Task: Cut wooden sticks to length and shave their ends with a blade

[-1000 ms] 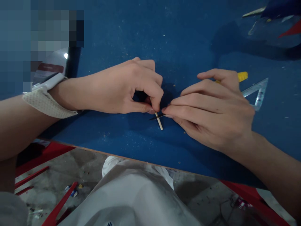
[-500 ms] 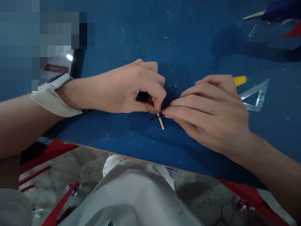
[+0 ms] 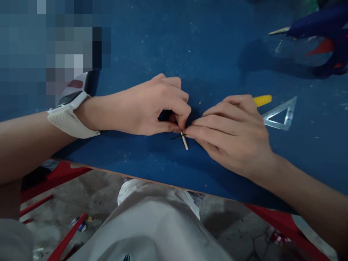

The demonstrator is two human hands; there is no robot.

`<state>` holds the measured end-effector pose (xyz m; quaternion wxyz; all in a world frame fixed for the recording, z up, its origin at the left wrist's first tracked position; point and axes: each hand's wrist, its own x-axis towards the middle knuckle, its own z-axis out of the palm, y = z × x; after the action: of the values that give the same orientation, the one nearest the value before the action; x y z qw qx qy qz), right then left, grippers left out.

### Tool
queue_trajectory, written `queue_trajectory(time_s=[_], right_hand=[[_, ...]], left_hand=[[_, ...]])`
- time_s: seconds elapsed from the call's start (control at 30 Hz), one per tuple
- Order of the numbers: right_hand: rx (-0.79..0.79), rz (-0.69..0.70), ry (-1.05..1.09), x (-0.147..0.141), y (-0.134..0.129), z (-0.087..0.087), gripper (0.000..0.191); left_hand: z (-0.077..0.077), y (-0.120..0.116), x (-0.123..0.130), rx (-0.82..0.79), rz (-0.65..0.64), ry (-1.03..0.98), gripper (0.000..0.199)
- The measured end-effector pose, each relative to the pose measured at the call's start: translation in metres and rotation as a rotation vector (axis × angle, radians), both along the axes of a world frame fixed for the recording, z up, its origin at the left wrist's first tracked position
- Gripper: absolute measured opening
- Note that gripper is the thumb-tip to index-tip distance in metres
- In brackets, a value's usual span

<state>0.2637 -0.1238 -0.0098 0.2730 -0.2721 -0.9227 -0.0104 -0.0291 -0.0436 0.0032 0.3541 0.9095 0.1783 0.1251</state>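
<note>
My left hand is closed in a pinch, thumb and forefinger on a thin pale wooden stick. The stick's near end sticks out below the fingertips, close over the blue tabletop. My right hand is closed around a craft knife with a yellow handle, which shows behind the knuckles. Its dark thin blade crosses the stick just below my left fingertips. Most of the knife is hidden under the right hand, and the fingertips of both hands nearly touch.
A clear set square lies right of my right hand. Farther back on the right is a dark blue glue gun. A device partly blurred out lies behind my left wrist. The blue table's front edge runs before my lap.
The view has shifted slightly, so the glue gun shows more fully and the set square appears farther left. Both hands keep their grips, with the blade still across the stick.
</note>
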Motion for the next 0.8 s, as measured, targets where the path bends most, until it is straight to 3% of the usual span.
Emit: queue_trajectory(time_s=[0.2, 0.4, 0.8], right_hand=[[-0.008, -0.01, 0.008, 0.006, -0.003, -0.001, 0.013], [-0.03, 0.0, 0.025, 0.017, 0.002, -0.007, 0.025], [-0.032, 0.069, 0.019, 0.021, 0.008, 0.003, 0.023]], left_hand=[[-0.001, 0.003, -0.004, 0.008, -0.018, 0.013, 0.042], [-0.003, 0.004, -0.006, 0.017, -0.045, 0.018, 0.037], [-0.001, 0.001, -0.006, -0.001, -0.06, 0.017, 0.038]])
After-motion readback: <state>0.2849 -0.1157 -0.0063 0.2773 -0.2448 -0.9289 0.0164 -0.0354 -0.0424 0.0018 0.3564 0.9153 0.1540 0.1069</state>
